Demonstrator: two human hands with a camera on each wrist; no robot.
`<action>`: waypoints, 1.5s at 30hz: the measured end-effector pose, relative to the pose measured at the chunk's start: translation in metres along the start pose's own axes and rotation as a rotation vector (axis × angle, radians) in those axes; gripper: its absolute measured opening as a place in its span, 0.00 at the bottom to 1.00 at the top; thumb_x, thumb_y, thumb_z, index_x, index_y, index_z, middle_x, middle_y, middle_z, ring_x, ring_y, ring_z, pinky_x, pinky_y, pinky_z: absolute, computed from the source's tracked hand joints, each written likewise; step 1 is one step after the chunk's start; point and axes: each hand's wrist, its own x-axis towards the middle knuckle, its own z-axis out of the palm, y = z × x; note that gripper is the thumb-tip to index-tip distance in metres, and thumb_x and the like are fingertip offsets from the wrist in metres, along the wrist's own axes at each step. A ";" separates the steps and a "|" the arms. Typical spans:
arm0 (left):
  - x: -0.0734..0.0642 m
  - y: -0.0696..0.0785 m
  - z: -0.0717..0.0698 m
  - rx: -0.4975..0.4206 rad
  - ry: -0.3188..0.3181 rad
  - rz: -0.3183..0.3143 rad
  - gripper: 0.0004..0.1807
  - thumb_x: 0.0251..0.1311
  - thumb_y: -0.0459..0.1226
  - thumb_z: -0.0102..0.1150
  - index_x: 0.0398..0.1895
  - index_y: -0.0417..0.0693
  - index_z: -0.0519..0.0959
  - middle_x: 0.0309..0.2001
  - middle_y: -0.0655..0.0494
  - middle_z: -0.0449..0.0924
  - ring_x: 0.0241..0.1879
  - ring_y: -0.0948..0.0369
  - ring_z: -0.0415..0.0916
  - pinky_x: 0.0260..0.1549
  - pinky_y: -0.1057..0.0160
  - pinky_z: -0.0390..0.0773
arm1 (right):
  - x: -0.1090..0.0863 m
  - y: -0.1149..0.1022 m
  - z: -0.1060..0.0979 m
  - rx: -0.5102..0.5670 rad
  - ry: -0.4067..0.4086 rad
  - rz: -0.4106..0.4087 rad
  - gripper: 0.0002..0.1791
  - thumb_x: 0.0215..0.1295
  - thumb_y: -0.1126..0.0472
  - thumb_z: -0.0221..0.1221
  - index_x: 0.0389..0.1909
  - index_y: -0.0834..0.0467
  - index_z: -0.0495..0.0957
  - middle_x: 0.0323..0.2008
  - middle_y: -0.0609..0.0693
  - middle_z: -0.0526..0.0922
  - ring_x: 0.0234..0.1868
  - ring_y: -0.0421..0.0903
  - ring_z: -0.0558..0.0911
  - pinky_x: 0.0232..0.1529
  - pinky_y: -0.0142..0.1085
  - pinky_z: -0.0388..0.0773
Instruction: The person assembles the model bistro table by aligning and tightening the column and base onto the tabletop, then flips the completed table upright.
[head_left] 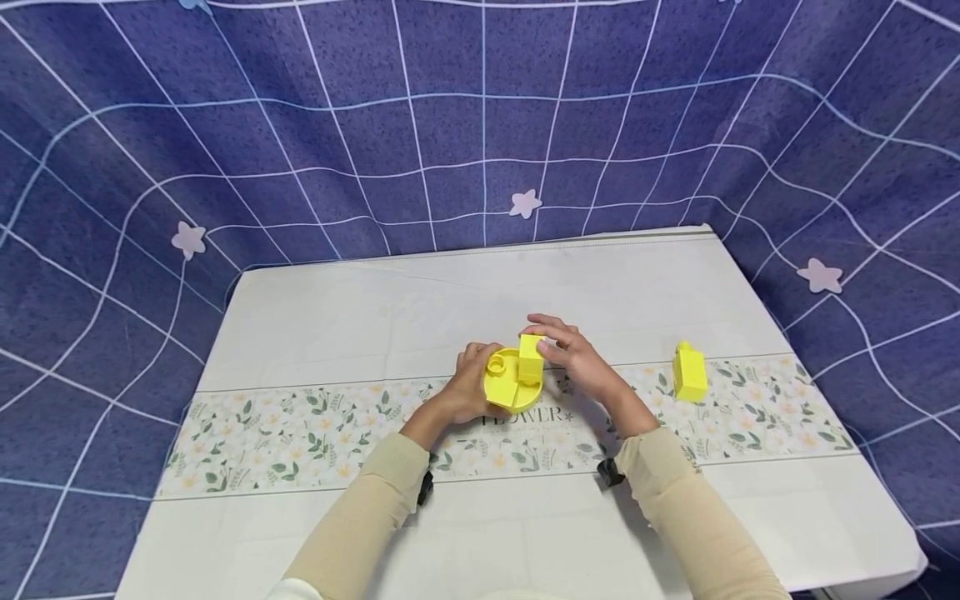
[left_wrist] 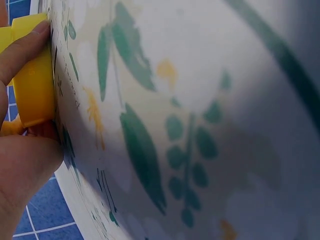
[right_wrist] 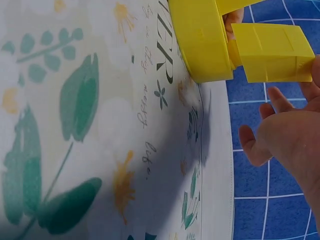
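Observation:
A round yellow plastic base (head_left: 501, 395) stands on the table, with a raised ring (head_left: 496, 364) on its left part. My left hand (head_left: 468, 385) grips the base from the left, thumb and fingers around its side wall. Over the right part of the base, a yellow block (head_left: 531, 360) stands upright, its lower end at a socket in the right wrist view. My right hand (head_left: 581, 362) pinches the top of this block (right_wrist: 270, 52). In the left wrist view, the side of the base (left_wrist: 35, 90) shows between thumb and finger.
Another yellow block (head_left: 689, 373), with a peg at one end, lies to the right on the table. The white tablecloth (head_left: 465, 292) carries a printed flower band. A blue curtain (head_left: 480, 125) with white grid lines hangs behind and at both sides.

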 end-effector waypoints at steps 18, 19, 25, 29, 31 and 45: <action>0.000 0.001 0.000 -0.012 -0.003 0.007 0.57 0.25 0.41 0.85 0.66 0.60 0.63 0.60 0.54 0.59 0.58 0.56 0.52 0.59 0.51 0.60 | 0.020 0.040 -0.013 0.265 -0.124 0.045 0.21 0.76 0.55 0.43 0.61 0.64 0.67 0.74 0.51 0.50 0.75 0.52 0.40 0.68 0.62 0.30; 0.000 0.000 0.000 -0.011 -0.003 0.007 0.57 0.25 0.42 0.85 0.66 0.60 0.64 0.60 0.54 0.59 0.58 0.56 0.52 0.59 0.52 0.60 | 0.021 0.041 -0.014 0.274 -0.133 0.051 0.20 0.76 0.55 0.43 0.60 0.63 0.68 0.74 0.51 0.50 0.75 0.53 0.40 0.68 0.61 0.31; 0.001 0.001 0.000 -0.001 -0.005 0.011 0.56 0.24 0.42 0.85 0.65 0.60 0.64 0.59 0.54 0.59 0.57 0.56 0.53 0.57 0.52 0.60 | 0.022 0.043 -0.018 0.281 -0.180 0.051 0.13 0.76 0.56 0.42 0.53 0.53 0.72 0.74 0.51 0.48 0.75 0.54 0.40 0.67 0.63 0.31; 0.001 0.002 0.000 0.004 -0.006 0.009 0.56 0.25 0.41 0.85 0.66 0.60 0.64 0.59 0.54 0.59 0.58 0.56 0.52 0.58 0.52 0.60 | 0.022 0.043 -0.019 0.292 -0.193 0.053 0.12 0.76 0.56 0.43 0.52 0.52 0.71 0.74 0.51 0.47 0.75 0.54 0.39 0.67 0.63 0.31; 0.000 0.002 0.000 0.008 -0.005 0.007 0.57 0.25 0.41 0.85 0.66 0.59 0.64 0.60 0.54 0.59 0.58 0.56 0.52 0.58 0.52 0.60 | 0.022 0.044 -0.020 0.306 -0.199 0.053 0.14 0.76 0.57 0.42 0.56 0.57 0.68 0.74 0.53 0.45 0.74 0.54 0.39 0.67 0.62 0.31; -0.001 0.002 0.000 -0.014 -0.003 0.010 0.56 0.25 0.41 0.85 0.66 0.59 0.64 0.59 0.55 0.59 0.58 0.57 0.52 0.61 0.52 0.58 | 0.013 0.041 -0.014 0.075 -0.014 0.009 0.16 0.67 0.62 0.57 0.46 0.60 0.59 0.71 0.58 0.51 0.72 0.58 0.45 0.67 0.59 0.49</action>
